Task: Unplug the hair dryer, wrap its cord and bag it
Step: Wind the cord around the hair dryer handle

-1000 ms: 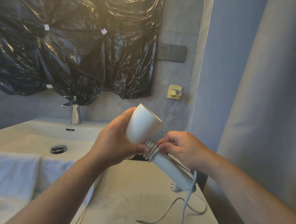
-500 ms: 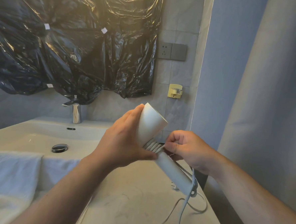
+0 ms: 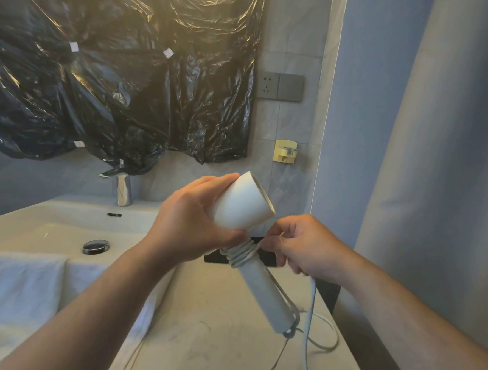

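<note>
The white hair dryer (image 3: 243, 206) was held tilted, handle down-right, with its pale cord (image 3: 241, 253) coiled round the handle's top and the rest trailing loose.

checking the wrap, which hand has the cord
The right hand pinches the cord next to the coils at the top of the handle. The left hand grips the dryer by its barrel.

We find open table (image 3: 199, 339) under our left hand (image 3: 189, 224); cord (image 3: 311, 309) loops hang below our right hand (image 3: 304, 247), curtain (image 3: 452, 169) beside it.
</note>
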`<state>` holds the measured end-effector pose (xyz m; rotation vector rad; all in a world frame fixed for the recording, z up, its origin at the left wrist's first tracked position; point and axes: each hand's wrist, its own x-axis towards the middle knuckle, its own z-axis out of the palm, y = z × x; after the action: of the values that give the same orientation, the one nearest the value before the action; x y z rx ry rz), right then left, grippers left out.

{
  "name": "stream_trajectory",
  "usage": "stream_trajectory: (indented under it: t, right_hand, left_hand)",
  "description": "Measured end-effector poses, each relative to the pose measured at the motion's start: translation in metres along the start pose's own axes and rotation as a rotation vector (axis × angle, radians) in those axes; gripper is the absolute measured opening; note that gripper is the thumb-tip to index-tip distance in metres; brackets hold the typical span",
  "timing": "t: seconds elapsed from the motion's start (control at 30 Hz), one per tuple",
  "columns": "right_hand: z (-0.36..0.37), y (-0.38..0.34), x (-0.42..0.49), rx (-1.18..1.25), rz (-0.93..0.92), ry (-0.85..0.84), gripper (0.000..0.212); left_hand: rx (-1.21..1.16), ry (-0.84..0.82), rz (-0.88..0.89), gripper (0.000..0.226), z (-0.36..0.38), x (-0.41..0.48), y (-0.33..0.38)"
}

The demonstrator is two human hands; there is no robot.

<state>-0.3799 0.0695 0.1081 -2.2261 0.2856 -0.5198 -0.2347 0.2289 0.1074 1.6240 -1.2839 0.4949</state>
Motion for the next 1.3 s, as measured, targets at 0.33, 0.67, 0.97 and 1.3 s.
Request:
stream_trajectory:
  t: [0.33,0.67,0.97,1.3]
  right_hand:
    - [0.016,0.012,-0.004,0.61,0.069,-0.03,0.021]
    - [0.078,0.015,-0.009,0.302,0.034,0.18,0.022]
    - [0.057,-0.004,-0.012,-0.161,0.053,0.12,0.01]
    - [0.019,-0.031,-0.01,-0.468,0.008,0.066,0.018]
  left_hand:
    - [-0.522,0.166,-0.264,0.066,0.008,-0.002,0.008]
    - [-0.466,0.49,-0.467,0.035,0.03,-0.006,0.008]
    - [-0.016,0.517,-0.277,0.073,0.033,-0.007,0.002]
    - [0.192,0.418,-0.135,0.088,0.037,-0.013,0.0]
